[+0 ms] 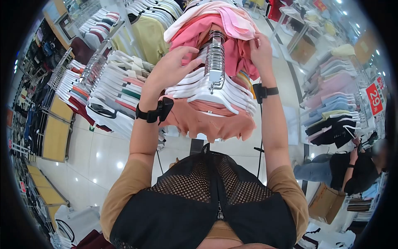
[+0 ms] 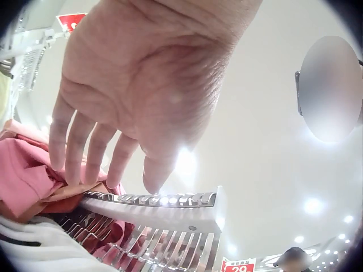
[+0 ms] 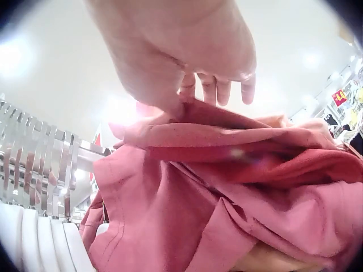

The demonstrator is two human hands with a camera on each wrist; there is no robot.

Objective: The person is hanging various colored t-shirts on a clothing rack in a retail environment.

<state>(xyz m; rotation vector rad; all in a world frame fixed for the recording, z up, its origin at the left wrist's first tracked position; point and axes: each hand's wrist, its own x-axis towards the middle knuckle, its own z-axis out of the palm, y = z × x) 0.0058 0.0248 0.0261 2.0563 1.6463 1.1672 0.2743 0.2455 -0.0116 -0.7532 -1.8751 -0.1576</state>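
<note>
A pile of pink, coral and white garments (image 1: pixel 199 25) lies over the far end of a rail packed with white hangers (image 1: pixel 224 99). My right hand (image 1: pixel 262 52) is at the pile's right side. In the right wrist view its thumb and fingers pinch the upper fold of a pink garment (image 3: pixel 187 136). My left hand (image 1: pixel 172 68) is left of the hanger hooks (image 1: pixel 215 54). Its fingers reach loosely toward the pile, and it holds nothing. In the left wrist view the fingertips (image 2: pixel 74 175) overlap the pink cloth (image 2: pixel 25 175) beside the metal rail.
Coral tops (image 1: pixel 207 122) hang at the rail's near end. Other racks of clothes (image 1: pixel 120 83) stand close on the left. On the right are more hanging garments (image 1: pixel 331 108), a red price sign (image 1: pixel 374 98), another person (image 1: pixel 352 166) and a cardboard box (image 1: pixel 327 203).
</note>
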